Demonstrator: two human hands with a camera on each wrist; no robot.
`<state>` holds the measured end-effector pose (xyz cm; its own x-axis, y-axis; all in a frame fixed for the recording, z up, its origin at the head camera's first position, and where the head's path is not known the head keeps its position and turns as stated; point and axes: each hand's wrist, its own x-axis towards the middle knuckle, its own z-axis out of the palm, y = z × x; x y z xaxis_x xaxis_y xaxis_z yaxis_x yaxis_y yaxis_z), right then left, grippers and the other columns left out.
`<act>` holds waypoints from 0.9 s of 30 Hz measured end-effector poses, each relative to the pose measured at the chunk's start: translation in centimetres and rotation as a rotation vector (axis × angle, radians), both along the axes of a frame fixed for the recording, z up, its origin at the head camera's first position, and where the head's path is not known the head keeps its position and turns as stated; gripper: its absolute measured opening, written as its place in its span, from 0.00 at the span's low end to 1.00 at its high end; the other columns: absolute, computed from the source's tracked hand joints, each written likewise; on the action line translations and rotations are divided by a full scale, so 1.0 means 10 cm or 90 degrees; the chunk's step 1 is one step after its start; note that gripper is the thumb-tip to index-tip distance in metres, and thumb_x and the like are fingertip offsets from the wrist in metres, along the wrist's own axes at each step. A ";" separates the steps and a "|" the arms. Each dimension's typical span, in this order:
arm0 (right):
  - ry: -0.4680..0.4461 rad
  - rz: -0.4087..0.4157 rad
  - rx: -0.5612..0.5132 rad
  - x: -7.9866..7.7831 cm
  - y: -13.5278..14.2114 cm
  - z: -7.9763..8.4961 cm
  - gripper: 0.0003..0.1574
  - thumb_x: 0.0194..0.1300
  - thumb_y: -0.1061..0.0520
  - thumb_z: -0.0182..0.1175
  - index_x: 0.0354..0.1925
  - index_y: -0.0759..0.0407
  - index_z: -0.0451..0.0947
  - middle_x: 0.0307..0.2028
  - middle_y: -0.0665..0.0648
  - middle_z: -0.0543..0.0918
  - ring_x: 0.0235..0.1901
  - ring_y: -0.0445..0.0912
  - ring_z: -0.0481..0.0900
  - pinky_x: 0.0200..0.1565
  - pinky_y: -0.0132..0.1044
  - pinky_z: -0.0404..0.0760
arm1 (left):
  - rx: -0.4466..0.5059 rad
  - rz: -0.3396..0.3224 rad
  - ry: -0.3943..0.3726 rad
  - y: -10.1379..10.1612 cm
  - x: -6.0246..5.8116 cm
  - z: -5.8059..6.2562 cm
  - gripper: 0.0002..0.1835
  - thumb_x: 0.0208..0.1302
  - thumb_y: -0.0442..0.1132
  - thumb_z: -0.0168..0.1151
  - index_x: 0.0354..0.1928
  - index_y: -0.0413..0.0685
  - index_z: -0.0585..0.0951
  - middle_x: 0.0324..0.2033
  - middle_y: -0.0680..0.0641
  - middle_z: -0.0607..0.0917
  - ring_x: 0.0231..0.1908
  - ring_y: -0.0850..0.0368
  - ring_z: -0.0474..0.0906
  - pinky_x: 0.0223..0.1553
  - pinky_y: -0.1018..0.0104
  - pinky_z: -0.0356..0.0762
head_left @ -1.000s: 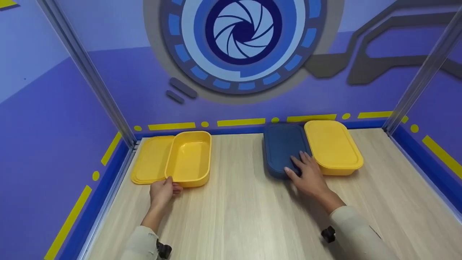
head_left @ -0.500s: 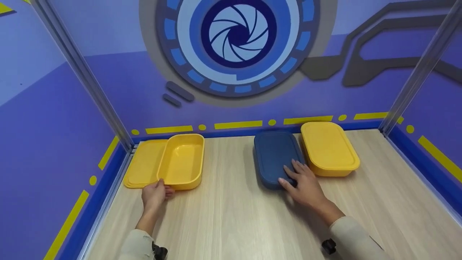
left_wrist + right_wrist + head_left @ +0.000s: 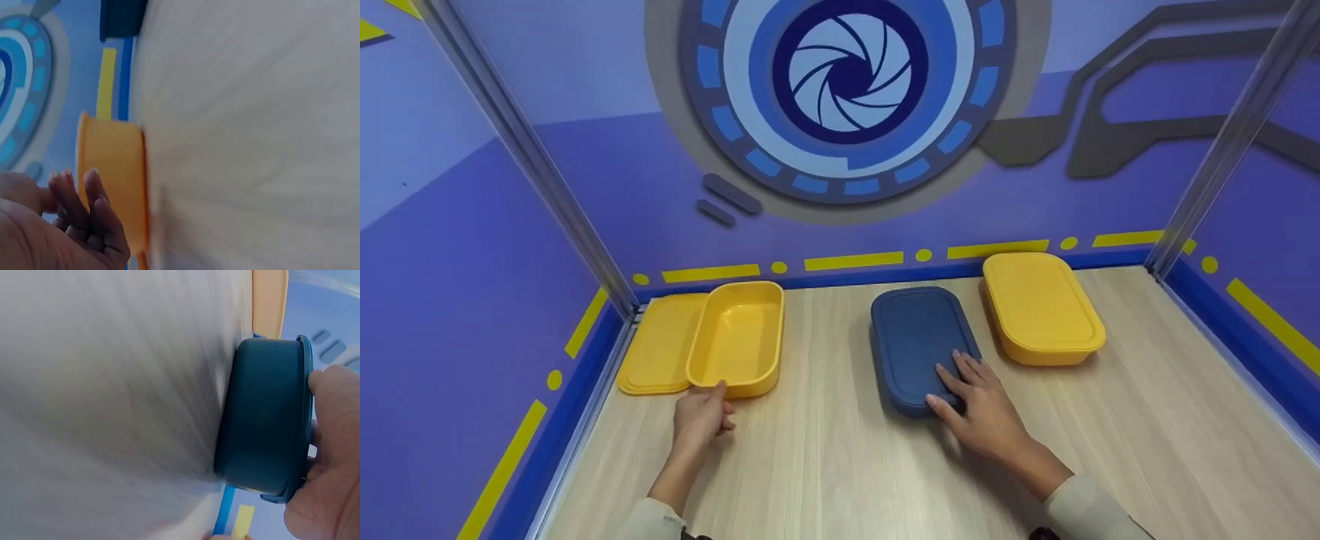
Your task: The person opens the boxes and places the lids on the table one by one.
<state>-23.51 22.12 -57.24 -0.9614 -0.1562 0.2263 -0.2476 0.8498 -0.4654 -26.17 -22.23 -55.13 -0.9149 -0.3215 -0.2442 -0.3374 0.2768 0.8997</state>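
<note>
In the head view, my right hand [image 3: 982, 412] lies with spread fingers on the front right corner of a dark blue lidded lunch box [image 3: 922, 341]. The right wrist view shows the blue box's side wall [image 3: 264, 413], flat on the table, with the hand over its lid rim. My left hand [image 3: 701, 420] is at the near rim of an uncovered yellow lunch box [image 3: 742, 337], thumb tip close to the rim. Its loosely bent fingers [image 3: 104, 225] overlap the yellow wall in the left wrist view. A yellow lid [image 3: 660, 345] lies flat left of that box.
A second yellow lunch box [image 3: 1042, 307], with its lid on, stands right of the blue one at the table's back. A wood-grain table [image 3: 840, 450] carries everything. Purple-blue panels [image 3: 607, 180] with metal posts [image 3: 517, 135] enclose the back and sides.
The blue lunch box has slid toward me and leftward under my right hand, leaving a gap to the yellow box beside it. My left hand's thumb and fingers have loosened at the uncovered box's rim.
</note>
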 end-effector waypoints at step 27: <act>0.060 0.078 0.027 0.27 0.01 0.00 0.36 0.69 0.42 0.72 0.69 0.54 0.81 0.74 0.60 0.78 0.76 0.62 0.73 0.76 0.61 0.69 | -0.180 -0.437 0.286 1.73 0.20 0.11 0.22 0.75 0.57 0.65 0.57 0.50 0.86 0.55 0.47 0.87 0.58 0.50 0.83 0.62 0.49 0.82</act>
